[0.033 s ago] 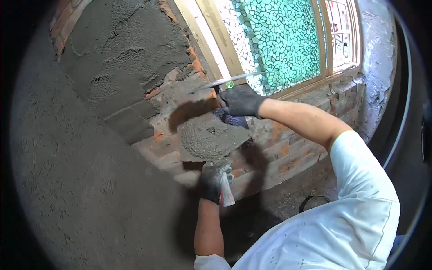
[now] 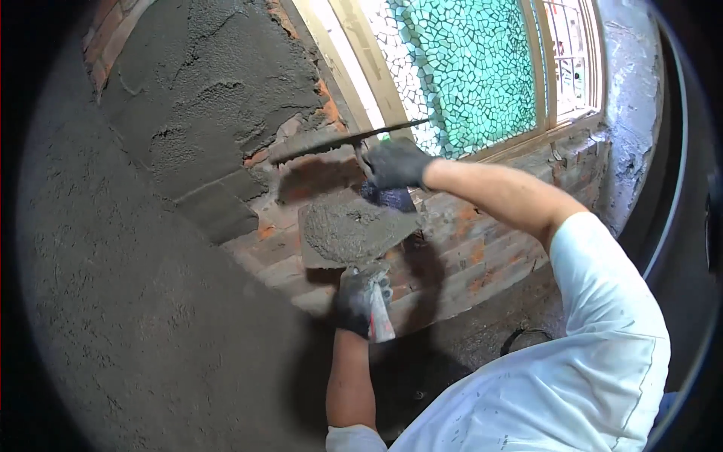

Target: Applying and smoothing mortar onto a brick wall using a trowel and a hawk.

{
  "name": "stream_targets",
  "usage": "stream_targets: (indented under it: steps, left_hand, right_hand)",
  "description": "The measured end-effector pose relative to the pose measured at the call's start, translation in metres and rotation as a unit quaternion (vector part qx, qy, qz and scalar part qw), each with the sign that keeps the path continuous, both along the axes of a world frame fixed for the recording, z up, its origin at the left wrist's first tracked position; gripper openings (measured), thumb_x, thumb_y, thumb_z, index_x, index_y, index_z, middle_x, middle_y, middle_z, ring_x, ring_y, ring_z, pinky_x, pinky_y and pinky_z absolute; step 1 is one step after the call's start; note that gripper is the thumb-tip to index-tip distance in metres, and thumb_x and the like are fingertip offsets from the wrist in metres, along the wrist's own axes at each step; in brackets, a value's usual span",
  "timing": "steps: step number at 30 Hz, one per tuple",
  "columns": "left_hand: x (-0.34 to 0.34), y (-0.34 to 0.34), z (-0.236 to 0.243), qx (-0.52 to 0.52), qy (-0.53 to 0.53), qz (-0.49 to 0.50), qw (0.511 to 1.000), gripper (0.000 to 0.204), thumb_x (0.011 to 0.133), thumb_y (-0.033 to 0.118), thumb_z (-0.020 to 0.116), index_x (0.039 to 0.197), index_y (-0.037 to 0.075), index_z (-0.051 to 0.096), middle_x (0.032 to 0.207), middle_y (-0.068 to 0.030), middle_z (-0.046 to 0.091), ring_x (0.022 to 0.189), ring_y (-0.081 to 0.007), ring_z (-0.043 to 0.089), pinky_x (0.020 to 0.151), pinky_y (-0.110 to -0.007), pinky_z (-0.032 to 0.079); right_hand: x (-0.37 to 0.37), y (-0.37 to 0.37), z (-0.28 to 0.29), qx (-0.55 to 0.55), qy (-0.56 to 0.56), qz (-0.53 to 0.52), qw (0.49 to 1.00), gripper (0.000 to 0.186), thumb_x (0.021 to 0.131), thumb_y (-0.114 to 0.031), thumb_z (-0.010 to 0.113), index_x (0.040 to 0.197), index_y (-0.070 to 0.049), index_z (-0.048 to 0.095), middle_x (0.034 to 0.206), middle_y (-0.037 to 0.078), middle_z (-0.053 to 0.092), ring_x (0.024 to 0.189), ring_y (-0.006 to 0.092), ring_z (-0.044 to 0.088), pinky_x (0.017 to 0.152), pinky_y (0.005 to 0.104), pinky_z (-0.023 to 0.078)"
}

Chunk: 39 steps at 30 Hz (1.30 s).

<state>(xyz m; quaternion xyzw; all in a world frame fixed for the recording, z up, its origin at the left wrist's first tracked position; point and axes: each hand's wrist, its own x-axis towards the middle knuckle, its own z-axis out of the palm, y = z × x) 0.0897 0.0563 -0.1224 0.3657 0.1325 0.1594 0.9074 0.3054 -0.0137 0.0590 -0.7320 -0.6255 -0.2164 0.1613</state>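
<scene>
In my gloved right hand (image 2: 393, 164) is a long flat trowel (image 2: 305, 148), gripped by its handle just below the window. Its blade stretches leftward over rough brickwork. Lower down, my gloved left hand (image 2: 359, 301) holds a hawk (image 2: 312, 258) by a handle with a pale wrapping; a mound of grey mortar (image 2: 350, 230) sits on its board. A dark blue object (image 2: 388, 197) shows between my right hand and the mortar, partly hidden. Wet grey render (image 2: 203, 90) covers the upper left wall, ending in a ragged edge beside exposed brick.
A window (image 2: 471, 68) with green mosaic-patterned glass and wooden frames is at the top. Bare brick (image 2: 489, 248) runs below it. A pale rough column (image 2: 625, 105) stands at the right, beside a curved pipe (image 2: 678, 151). A dark round object (image 2: 527, 339) lies on the floor below.
My right hand has shifted slightly left, and the trowel blade has swung from a pale, angled view to a darker one reaching further left and lower. The hawk has moved very slightly.
</scene>
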Motion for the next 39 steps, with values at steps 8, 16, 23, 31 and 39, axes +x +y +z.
stream_targets:
  steps: [8,16,23,31,39]
  left_hand:
    - [0.044,0.001,0.036,0.119,0.11,0.098,0.982,0.017,0.074,0.015,0.071,0.08,0.008,0.057,0.06,-0.003,0.055,0.042,-0.0157,0.051,0.037,-0.029,0.043]
    - [0.043,0.003,0.043,0.142,0.127,0.114,0.975,0.018,0.075,0.015,0.071,0.082,0.006,0.057,0.058,-0.0045,0.054,0.041,-0.0167,0.051,0.037,-0.03,0.043]
    - [0.043,-0.006,0.048,0.124,0.115,0.131,0.977,0.018,0.076,0.016,0.071,0.083,0.008,0.057,0.057,-0.0033,0.053,0.041,-0.0155,0.05,0.037,-0.029,0.041]
    - [0.052,-0.009,0.036,0.122,0.115,0.117,0.979,0.017,0.076,0.016,0.071,0.078,0.01,0.056,0.056,-0.0011,0.05,0.04,-0.014,0.047,0.036,-0.028,0.039]
    - [0.052,-0.006,0.025,0.095,0.103,0.162,0.977,0.016,0.078,0.015,0.067,0.084,0.009,0.054,0.06,-0.0001,0.051,0.042,-0.0123,0.047,0.037,-0.026,0.039]
  right_hand:
    - [0.054,0.065,0.117,-0.144,0.465,0.141,0.862,0.013,0.073,-0.005,0.061,0.085,0.0,0.063,0.075,0.014,0.063,0.066,0.0149,0.058,0.062,0.0306,0.051]
    - [0.02,0.028,0.196,-0.039,0.109,0.06,0.992,0.022,0.088,-0.021,0.048,0.091,-0.007,0.064,0.071,0.003,0.061,0.059,0.0115,0.055,0.052,0.0263,0.047]
    - [-0.008,0.046,0.146,-0.122,0.031,-0.033,0.991,0.008,0.074,-0.007,0.055,0.077,-0.005,0.063,0.058,0.007,0.06,0.045,0.0139,0.056,0.038,0.0273,0.044]
    - [0.02,0.033,0.219,0.016,0.121,0.034,0.992,0.012,0.073,-0.016,0.056,0.075,-0.006,0.063,0.056,0.009,0.057,0.043,0.0168,0.053,0.04,0.0307,0.043]
    - [0.039,0.004,0.061,0.113,-0.107,0.05,0.987,0.022,0.075,-0.019,0.055,0.082,0.001,0.061,0.057,0.018,0.057,0.051,0.0331,0.059,0.049,0.0419,0.048]
